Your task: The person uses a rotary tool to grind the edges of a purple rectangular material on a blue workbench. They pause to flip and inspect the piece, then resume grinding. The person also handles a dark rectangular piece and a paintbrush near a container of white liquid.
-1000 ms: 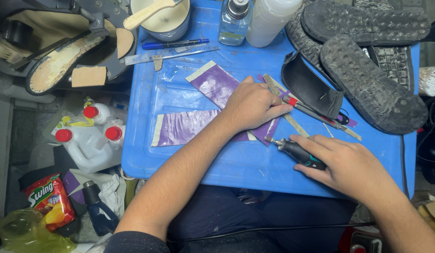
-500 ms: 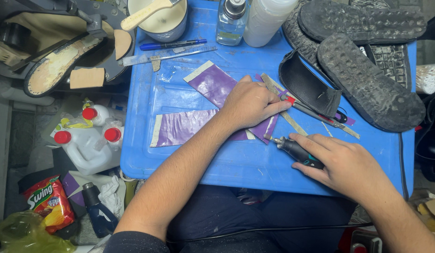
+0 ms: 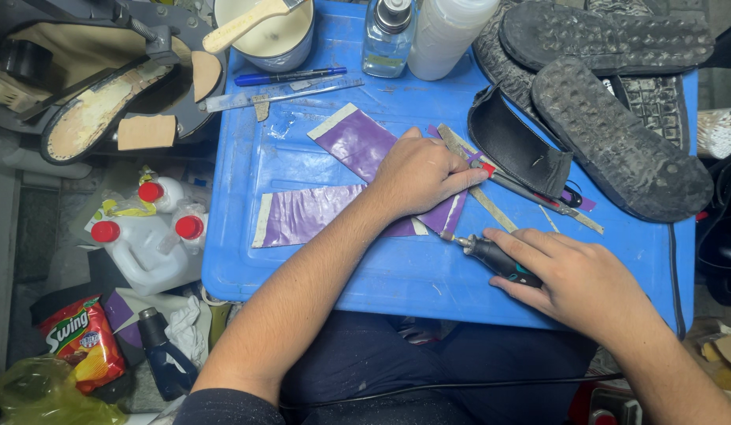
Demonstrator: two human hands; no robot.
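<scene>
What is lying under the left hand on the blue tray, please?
The left hand presses on purple strips lying on the blue tray. Where the strips meet under the palm is covered.

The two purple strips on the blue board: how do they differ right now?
The upper purple strip runs on a slant, from the board's middle down to the right; the lower purple strip lies nearly level. The left hand presses on the upper purple strip, whose lower end is beside the tip of the rotary tool in the right hand; the forearm crosses the lower purple strip's right end. Both are glossy purple with pale ends.
</scene>
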